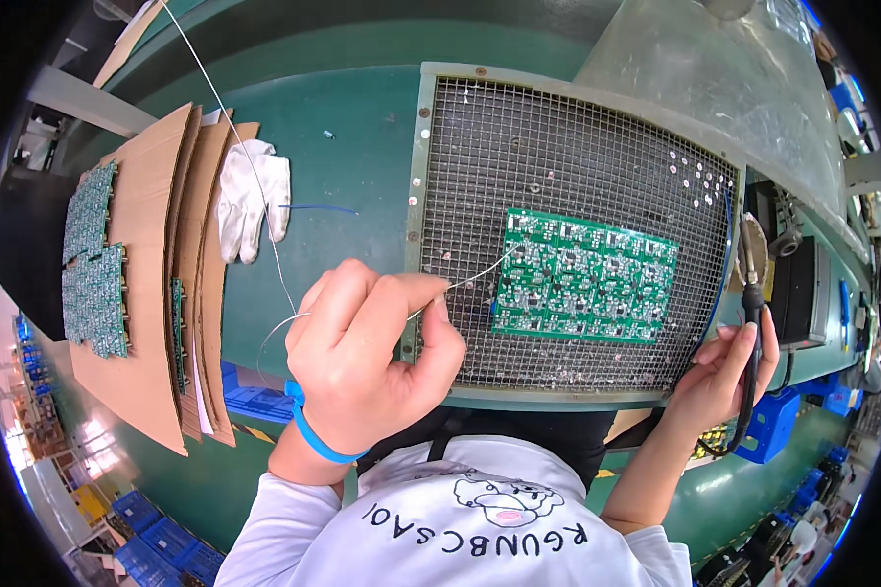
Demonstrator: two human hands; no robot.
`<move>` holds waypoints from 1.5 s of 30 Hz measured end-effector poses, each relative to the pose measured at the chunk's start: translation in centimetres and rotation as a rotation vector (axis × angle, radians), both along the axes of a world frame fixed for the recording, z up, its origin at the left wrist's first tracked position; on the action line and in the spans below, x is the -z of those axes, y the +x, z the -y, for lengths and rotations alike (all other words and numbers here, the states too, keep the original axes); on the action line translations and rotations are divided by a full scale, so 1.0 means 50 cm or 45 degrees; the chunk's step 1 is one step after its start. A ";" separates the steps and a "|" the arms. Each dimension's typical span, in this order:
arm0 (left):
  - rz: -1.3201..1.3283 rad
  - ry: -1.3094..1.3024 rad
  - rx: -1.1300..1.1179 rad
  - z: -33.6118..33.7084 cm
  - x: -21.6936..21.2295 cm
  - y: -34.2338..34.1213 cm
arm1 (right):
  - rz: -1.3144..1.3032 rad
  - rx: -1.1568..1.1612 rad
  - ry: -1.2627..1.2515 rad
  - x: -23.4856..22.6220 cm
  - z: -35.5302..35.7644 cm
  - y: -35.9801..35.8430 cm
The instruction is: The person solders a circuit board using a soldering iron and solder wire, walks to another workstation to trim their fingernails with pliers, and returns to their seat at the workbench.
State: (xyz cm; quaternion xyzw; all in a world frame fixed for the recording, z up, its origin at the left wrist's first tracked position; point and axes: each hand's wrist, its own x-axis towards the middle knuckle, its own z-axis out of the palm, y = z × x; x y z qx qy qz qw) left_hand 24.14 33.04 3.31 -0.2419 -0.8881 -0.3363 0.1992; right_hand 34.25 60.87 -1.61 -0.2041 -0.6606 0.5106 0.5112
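Observation:
My left hand [367, 328] pinches a thin silvery solder wire [480, 275] between thumb and forefinger. The wire's free end reaches the left edge of a green panel of circuit boards [587, 279], which lies on a metal mesh tray [470, 147]. Behind the hand, the wire loops and runs up toward the upper left. At the tray's right side, my right hand [729, 367] is closed round the black handle of a soldering iron [753, 303]. The iron points away from me, its front end beside a metal, holder-like piece [751, 249]; the tip is hard to make out.
Cardboard sheets [147, 264] stand at the left with more circuit board panels [93, 293] on them. A white glove [255, 201] and a short blue wire [321, 208] lie left of the tray. A cloudy clear hood [715, 88] covers the far right. Blue bins [775, 426] sit below.

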 end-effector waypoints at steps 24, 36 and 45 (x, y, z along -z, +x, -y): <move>-0.122 0.303 -0.012 -0.015 0.104 0.056 | -0.081 0.014 -0.134 -0.019 -0.003 0.009; -0.192 0.237 -0.012 -0.010 0.100 0.084 | -0.195 0.015 -0.294 -0.043 -0.033 0.068; -0.156 0.295 -0.075 -0.009 0.103 0.074 | -0.287 0.159 -0.485 -0.020 -0.087 0.089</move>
